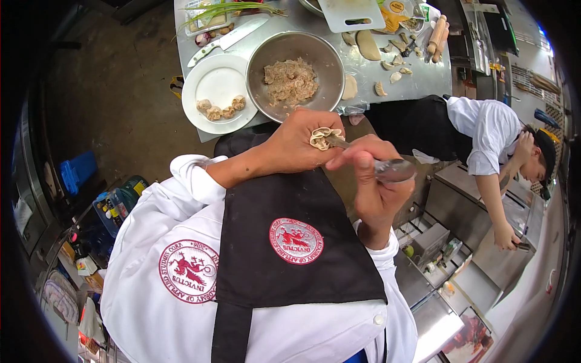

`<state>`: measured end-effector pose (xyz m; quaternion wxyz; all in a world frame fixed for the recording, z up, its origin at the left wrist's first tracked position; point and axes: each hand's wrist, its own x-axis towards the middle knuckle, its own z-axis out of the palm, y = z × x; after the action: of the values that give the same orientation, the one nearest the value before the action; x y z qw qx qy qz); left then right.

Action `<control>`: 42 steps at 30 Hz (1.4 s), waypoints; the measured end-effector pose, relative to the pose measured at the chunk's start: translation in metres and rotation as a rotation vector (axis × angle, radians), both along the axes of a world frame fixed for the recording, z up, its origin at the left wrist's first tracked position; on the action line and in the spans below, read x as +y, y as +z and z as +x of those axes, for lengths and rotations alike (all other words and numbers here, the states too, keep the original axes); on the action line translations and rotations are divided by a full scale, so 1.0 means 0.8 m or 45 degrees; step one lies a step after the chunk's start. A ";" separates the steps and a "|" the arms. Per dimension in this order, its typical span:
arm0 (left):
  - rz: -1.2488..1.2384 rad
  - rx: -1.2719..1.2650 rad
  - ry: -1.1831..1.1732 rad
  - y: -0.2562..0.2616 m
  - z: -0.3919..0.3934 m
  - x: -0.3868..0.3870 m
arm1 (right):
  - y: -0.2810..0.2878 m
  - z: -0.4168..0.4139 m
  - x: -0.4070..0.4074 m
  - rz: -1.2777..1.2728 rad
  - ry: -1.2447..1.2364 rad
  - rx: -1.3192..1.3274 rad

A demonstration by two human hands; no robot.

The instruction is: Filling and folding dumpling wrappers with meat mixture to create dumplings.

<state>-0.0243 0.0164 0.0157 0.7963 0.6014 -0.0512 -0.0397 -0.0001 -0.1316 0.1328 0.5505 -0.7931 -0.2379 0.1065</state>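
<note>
My left hand (292,138) is curled around a pleated dumpling (321,138), whose ruffled wrapper edge opens between thumb and fingers. In my right hand (379,190) is a metal spoon (395,170). The wide bowl of the spoon lies over my palm, while its narrow end reaches into the dumpling's mouth. Just beyond my hands stands a steel mixing bowl (333,59) with a mound of ground-meat filling (290,82) in it. Left of that bowl, a white plate (213,77) carries several shaped dumplings (221,109) along its near side.
A large knife (229,41), spring onions (236,6) and a red onion (202,39) lie at the table's back left. Dough pieces (368,45), a white cutting board (352,13) and rolling pins (438,38) are to the right. A co-worker (485,122) stands at the table's right side.
</note>
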 end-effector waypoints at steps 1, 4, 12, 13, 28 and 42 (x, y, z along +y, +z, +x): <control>0.000 -0.001 -0.002 -0.001 0.001 -0.002 | -0.002 0.001 -0.002 0.011 0.040 -0.048; -0.062 0.022 -0.012 -0.002 0.000 -0.001 | -0.002 0.004 -0.005 0.154 0.079 -0.139; 0.114 -0.170 0.015 -0.004 0.002 0.000 | -0.003 0.005 -0.006 0.235 0.065 -0.104; 0.110 -0.169 0.014 -0.002 0.001 0.000 | -0.002 0.005 -0.007 0.232 0.064 -0.103; 0.071 -0.158 -0.062 0.001 -0.006 -0.003 | -0.003 -0.002 -0.010 0.254 0.064 -0.155; 0.466 -0.432 0.714 0.010 0.015 -0.012 | -0.109 -0.001 -0.002 0.971 -0.233 1.135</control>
<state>-0.0120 0.0071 0.0236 0.6356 0.7226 -0.0078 0.2718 -0.0009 -0.1328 0.0455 0.8504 -0.4353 0.0641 0.2884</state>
